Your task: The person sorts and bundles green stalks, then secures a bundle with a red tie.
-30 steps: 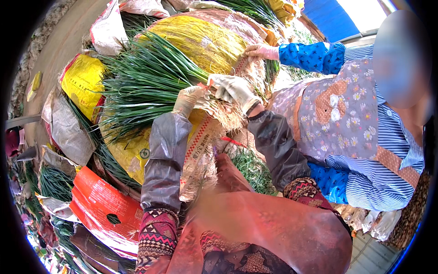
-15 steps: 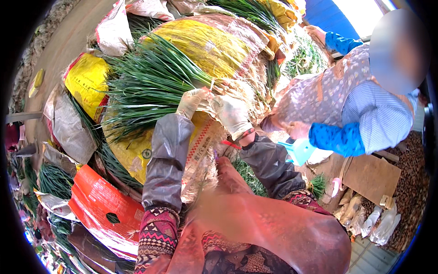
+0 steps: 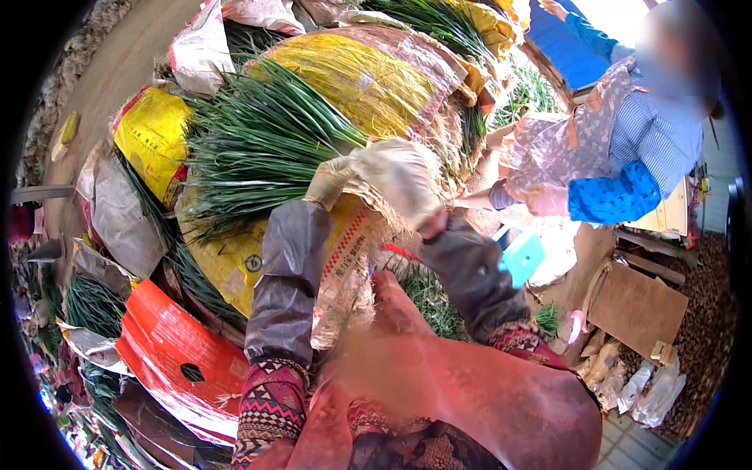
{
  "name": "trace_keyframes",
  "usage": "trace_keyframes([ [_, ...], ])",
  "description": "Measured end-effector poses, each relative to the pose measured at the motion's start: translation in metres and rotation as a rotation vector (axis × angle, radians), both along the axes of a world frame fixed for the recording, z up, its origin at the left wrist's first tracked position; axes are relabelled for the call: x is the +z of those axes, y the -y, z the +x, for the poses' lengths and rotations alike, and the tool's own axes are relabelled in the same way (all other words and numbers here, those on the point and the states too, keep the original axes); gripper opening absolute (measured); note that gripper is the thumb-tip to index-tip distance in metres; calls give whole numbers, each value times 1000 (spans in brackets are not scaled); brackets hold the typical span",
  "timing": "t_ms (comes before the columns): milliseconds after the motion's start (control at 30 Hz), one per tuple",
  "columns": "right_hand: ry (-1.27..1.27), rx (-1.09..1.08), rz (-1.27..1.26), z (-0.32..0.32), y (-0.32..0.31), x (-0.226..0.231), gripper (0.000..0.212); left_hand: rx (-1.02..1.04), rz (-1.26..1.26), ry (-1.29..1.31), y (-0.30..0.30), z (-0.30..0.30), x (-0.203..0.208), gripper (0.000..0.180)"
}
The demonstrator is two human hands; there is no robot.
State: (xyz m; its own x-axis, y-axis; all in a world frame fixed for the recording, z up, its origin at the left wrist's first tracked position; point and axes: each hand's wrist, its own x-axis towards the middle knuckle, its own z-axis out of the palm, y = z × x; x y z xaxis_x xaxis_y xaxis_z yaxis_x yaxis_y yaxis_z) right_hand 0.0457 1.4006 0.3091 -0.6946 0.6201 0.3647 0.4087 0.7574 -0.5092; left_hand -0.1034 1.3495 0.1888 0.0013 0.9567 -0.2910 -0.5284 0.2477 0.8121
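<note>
A large bunch of scallions [image 3: 258,141] lies across a yellow woven sack, its long green leaves fanning left and its pale root end by my hands. My left hand [image 3: 330,178], in a pale glove, closes on the bunch near the stem base. Over the stem end, against the left hand, is my right hand [image 3: 399,176], also gloved; its fingers are smeared by motion. What lies under its palm is hidden. Beneath both hands spreads the yellow woven sack [image 3: 219,266], with more pale roots to the right.
A packed yellow sack [image 3: 352,66] lies beyond the bunch. An orange-red sack [image 3: 176,352] and a grey-white sack [image 3: 117,211] sit at the left. At the right, a person in a flowered apron [image 3: 548,149] stands near a light-blue plastic thing [image 3: 521,257]. A brown board [image 3: 638,305] lies farther right.
My right hand has turned over the stem end and blurred, while the left keeps its place. The co-worker has moved right and raised one arm away from the pile.
</note>
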Motion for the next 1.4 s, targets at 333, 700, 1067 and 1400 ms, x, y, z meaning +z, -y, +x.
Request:
trace_keyframes([
  [333, -98, -401, -512, 9, 7, -64, 32, -48, -113, -60, -8, 5, 14, 20],
  [700, -629, -543, -1239, -2, -28, -45, 24, -293, 364, -2350, 24, 14, 20, 97],
  [1067, -848, -736, -1092, 18, -95, -45, 18, -222, 453, -2331, -82, 23, 20, 98],
  [1400, -544, -622, -1116, 17, -158, -57, 22, -579, 348, -2166, -93, 27, 68, 118],
])
